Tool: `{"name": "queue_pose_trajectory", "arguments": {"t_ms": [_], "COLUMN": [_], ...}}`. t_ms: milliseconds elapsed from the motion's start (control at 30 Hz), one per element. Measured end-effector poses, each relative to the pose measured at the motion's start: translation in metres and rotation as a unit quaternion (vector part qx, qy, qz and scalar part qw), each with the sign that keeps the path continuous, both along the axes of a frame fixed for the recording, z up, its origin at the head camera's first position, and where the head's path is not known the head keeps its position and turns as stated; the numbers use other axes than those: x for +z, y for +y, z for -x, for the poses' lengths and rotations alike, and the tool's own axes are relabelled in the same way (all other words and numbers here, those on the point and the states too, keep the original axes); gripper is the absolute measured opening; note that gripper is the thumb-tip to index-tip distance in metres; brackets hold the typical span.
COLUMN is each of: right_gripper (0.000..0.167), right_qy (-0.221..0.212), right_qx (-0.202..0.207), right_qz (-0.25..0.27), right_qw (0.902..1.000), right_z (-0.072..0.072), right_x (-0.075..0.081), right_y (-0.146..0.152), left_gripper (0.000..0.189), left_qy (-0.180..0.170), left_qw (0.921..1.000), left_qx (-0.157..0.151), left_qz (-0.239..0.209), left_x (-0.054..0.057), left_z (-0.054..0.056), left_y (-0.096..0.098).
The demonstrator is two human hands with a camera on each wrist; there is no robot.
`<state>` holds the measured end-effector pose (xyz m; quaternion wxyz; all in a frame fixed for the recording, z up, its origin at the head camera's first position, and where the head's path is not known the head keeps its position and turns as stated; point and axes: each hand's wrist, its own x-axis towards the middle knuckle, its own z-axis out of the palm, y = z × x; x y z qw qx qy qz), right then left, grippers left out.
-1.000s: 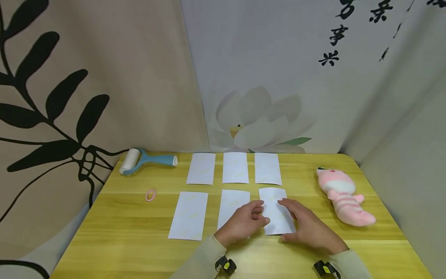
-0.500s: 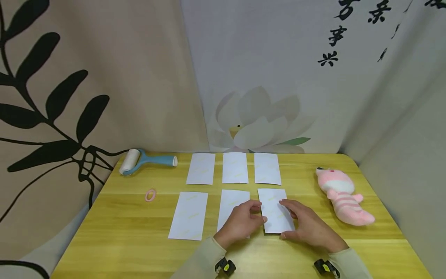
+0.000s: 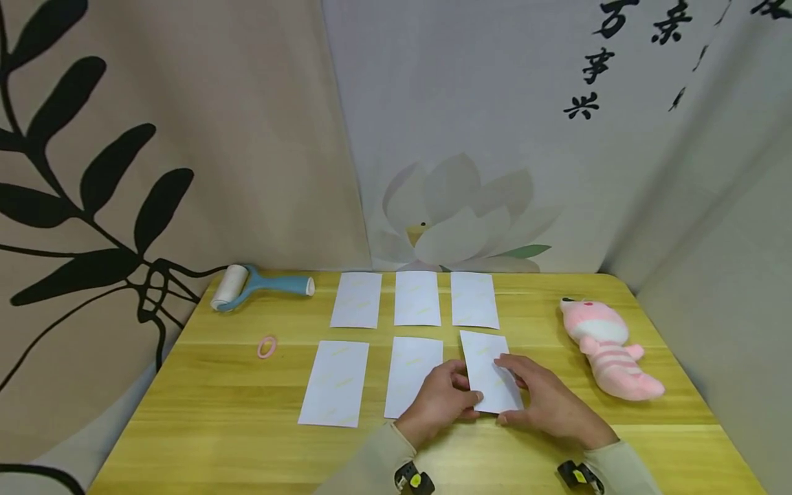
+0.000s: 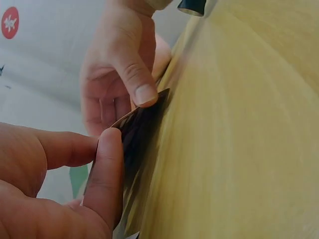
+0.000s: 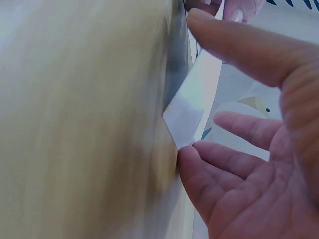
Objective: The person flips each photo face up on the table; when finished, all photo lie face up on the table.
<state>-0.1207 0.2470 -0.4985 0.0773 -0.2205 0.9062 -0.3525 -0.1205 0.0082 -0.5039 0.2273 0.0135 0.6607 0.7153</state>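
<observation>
Over the front right spot of two rows of white cards, one card [image 3: 491, 371] is tilted up off the table. Faint yellow marks show on its white upper side, and its underside [image 4: 137, 137] looks dark and glossy in the left wrist view. My left hand [image 3: 438, 402] pinches the card's lower left edge between thumb and finger. On the right side, my right hand [image 3: 547, 399] holds the card's edge, thumb near the lower corner and fingers farther up. A flat card [image 3: 408, 385] lies left of my left hand, partly covered by it.
More white cards lie flat, one at front left [image 3: 334, 383] and a back row including a middle card [image 3: 417, 298]. A blue-handled lint roller [image 3: 272, 283], a pink ring [image 3: 267, 347] and a pink plush toy [image 3: 609, 350] rest on the wooden table [image 3: 216, 426]. Curtains stand behind.
My left hand has shifted slightly right and now pinches the card's lower left edge. The card has tilted and lifted a little; my right hand has hardly moved.
</observation>
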Motion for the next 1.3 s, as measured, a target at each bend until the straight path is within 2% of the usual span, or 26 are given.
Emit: {"name": "queue_pose_trajectory", "arguments": {"t_ms": [200,300,467,600,767,867,967,1067,1133,1200,1300], "right_gripper": [0.088,0.079,0.06,0.05,0.044,0.044,0.048,0.053,0.054,0.054,0.05], "right_qy": [-0.027,-0.031,-0.01,-0.01,-0.021,-0.043,-0.075,-0.091,-0.093,-0.092,-0.095], "right_qx": [-0.004,-0.011,-0.016,-0.021,-0.029,-0.042,-0.067,-0.101,-0.124,-0.145,-0.171], "right_qz": [0.023,0.027,0.037,0.072,0.111,0.139,0.174,0.181,0.174,0.164,0.161], "right_qw": [0.9994,0.9991,0.9991,0.9971,0.9932,0.9884,0.9795,0.974,0.9724,0.9715,0.9673], "right_z": [0.001,0.002,0.004,0.003,0.002,0.0,-0.002,-0.005,-0.006,-0.006,-0.006], "right_x": [0.003,0.005,0.01,0.015,0.022,0.027,0.031,0.037,0.04,0.043,0.044], "right_y": [0.001,-0.001,-0.008,-0.015,-0.023,-0.028,-0.032,-0.035,-0.037,-0.038,-0.039], "left_gripper": [0.054,0.056,0.066,0.073,0.075,0.074,0.075,0.076,0.075,0.074,0.074], "left_qy": [-0.011,-0.014,-0.01,0.003,0.036,0.056,0.069,0.083,0.106,0.141,0.189], "left_qw": [0.9998,0.9996,0.9989,0.9981,0.9972,0.9962,0.9954,0.9948,0.9929,0.9875,0.974], "left_qx": [0.0,0.0,-0.004,-0.012,-0.03,-0.038,-0.044,-0.05,-0.053,-0.053,-0.053], "left_qz": [-0.014,-0.024,-0.045,-0.06,-0.058,-0.054,-0.05,-0.031,0.001,0.046,0.112], "left_x": [-0.001,-0.001,0.003,0.009,0.017,0.02,0.021,0.023,0.025,0.027,0.031], "left_z": [0.001,0.001,0.001,0.002,0.004,0.004,0.003,0.002,0.001,0.0,-0.002], "left_y": [0.001,0.0,-0.003,-0.006,-0.008,-0.007,-0.003,0.004,0.008,0.013,0.02]}}
